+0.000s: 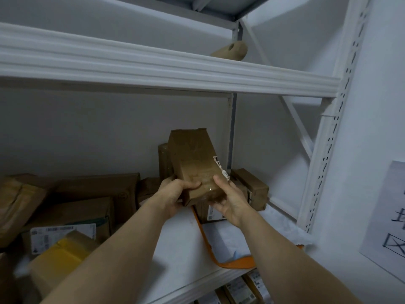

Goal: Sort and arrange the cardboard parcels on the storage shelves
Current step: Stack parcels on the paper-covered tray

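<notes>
Cardboard parcel (192,170): you hold it in both hands, lifted clear above the right half of the middle shelf (179,249), long side up, top end tilted back toward the rear wall. A white label runs down its right edge.

Your left hand (173,194) grips the parcel's lower left edge, thumb across the front face, fingers curled round behind. Your right hand (230,202) grips the lower right corner, thumb on the front, fingers wrapped underneath.

Just behind it, an upright parcel (163,163) stands near the shelf's back edge. A small box (252,187) sits in the back right corner. A labelled box (210,212) lies below your right hand.

The pile of parcels (87,205) fills the left half of the shelf, with a yellow parcel (63,257) at the front left edge, blurred. An orange strap (219,257) curves across the shelf toward the front right edge.

One tan parcel (232,51) lies on the upper shelf (153,69), right end. More labelled parcels (241,290) are on the shelf below. A paper sign (390,211) hangs on the wall to the right.
</notes>
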The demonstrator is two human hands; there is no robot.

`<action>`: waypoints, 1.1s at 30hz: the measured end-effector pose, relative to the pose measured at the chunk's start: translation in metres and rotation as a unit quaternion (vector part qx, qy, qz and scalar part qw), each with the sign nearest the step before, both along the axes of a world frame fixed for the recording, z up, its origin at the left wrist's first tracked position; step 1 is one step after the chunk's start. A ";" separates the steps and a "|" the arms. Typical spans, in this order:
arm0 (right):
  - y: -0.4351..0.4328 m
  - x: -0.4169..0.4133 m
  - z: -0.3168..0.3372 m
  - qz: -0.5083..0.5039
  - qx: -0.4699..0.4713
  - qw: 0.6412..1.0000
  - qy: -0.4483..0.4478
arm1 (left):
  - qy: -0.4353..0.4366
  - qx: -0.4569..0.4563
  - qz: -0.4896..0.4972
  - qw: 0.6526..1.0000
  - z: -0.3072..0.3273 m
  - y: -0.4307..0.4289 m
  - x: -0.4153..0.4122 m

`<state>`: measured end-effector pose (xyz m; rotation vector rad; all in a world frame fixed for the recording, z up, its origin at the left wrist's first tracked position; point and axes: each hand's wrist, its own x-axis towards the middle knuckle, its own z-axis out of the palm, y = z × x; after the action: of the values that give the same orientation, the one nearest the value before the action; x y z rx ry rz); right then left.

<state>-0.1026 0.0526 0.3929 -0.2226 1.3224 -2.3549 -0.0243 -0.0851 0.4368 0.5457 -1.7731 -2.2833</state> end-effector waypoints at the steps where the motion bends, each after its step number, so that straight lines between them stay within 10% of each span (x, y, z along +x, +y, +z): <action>1: 0.000 -0.001 -0.001 0.005 0.000 1.000 -0.009 | 0.001 -0.002 0.002 1.000 0.001 0.003 -0.002; 21: 0.103 -0.130 0.034 -0.171 0.088 0.975 -0.115 | -0.088 -0.218 0.028 0.972 -0.012 0.057 -0.116; 33: 0.101 -0.193 0.022 -0.204 0.260 0.941 -0.071 | -0.193 -0.588 -0.102 0.779 -0.041 0.066 -0.158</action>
<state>-0.2954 0.1538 0.4149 0.4099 2.0010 -2.1637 -0.1818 -0.0191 0.3959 0.5461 -3.0290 -0.7073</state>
